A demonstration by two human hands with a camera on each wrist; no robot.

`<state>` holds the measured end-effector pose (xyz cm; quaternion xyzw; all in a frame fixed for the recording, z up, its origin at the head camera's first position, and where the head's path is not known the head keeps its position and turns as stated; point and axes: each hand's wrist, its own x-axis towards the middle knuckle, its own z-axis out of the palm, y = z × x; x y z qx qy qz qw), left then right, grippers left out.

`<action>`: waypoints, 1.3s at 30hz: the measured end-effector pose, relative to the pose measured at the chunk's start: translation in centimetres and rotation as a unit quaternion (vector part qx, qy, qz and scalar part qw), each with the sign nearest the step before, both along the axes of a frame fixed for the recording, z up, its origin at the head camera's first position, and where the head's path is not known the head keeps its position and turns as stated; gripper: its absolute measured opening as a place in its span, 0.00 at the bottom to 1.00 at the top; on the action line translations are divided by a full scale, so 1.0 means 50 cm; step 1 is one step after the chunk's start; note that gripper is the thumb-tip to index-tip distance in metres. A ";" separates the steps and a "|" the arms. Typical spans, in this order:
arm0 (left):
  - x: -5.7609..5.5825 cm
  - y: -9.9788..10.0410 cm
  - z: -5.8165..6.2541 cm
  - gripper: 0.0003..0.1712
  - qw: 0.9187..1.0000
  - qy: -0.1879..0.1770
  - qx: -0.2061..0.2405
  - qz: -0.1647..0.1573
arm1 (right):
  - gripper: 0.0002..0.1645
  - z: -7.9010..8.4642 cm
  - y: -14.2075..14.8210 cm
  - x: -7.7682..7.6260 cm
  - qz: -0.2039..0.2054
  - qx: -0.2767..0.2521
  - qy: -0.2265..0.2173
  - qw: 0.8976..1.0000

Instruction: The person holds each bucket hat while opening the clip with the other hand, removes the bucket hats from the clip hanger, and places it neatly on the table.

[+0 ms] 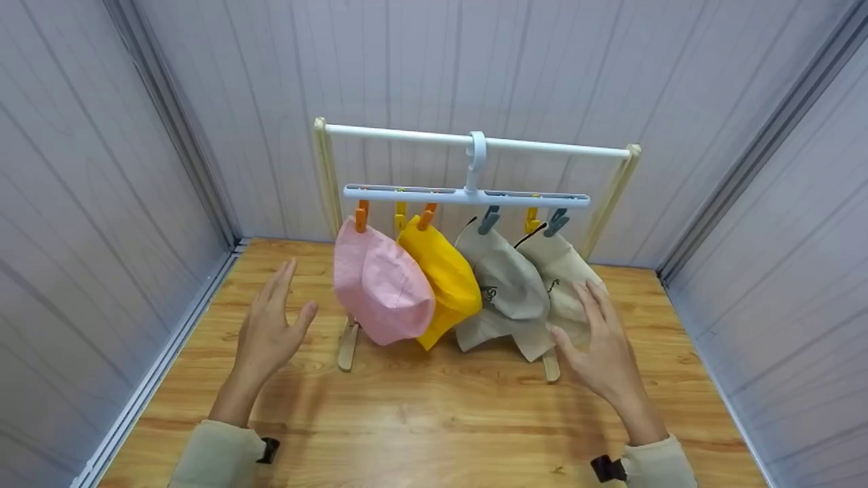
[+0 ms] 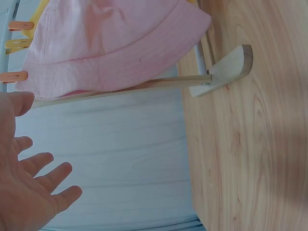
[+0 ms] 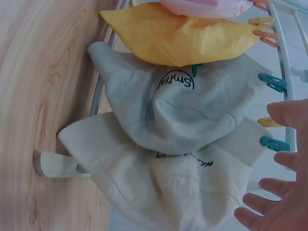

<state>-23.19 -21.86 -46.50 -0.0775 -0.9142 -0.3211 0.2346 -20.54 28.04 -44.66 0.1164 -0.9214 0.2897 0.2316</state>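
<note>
Pink hat (image 1: 383, 295), yellow hat (image 1: 444, 278), gray hat (image 1: 512, 288) and cream hat (image 1: 559, 264) hang clipped to the hanger (image 1: 407, 195), hooked on the rod (image 1: 407, 135) above the counter (image 1: 420, 427). Risk: an off-centre bump could swing the hanger; a tug could pop a clip. Left hand (image 1: 268, 332): fingers extended, empty, beside pink. Right hand (image 1: 603, 346): fingers loosely spread, gripping nothing, overlaps cream; contact unclear.

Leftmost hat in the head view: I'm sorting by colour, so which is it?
The hat is pink; the head view shows it best.
</note>
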 end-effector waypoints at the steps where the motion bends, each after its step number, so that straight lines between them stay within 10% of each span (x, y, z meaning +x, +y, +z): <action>1: -0.004 0.003 0.000 0.42 1.000 0.000 0.006 -0.004 | 0.45 0.001 -0.005 -0.001 0.004 0.000 -0.001 1.000; 39: -0.101 0.048 0.030 0.30 0.981 -0.027 0.173 -0.085 | 0.38 0.069 -0.178 -0.067 0.159 -0.113 -0.048 0.980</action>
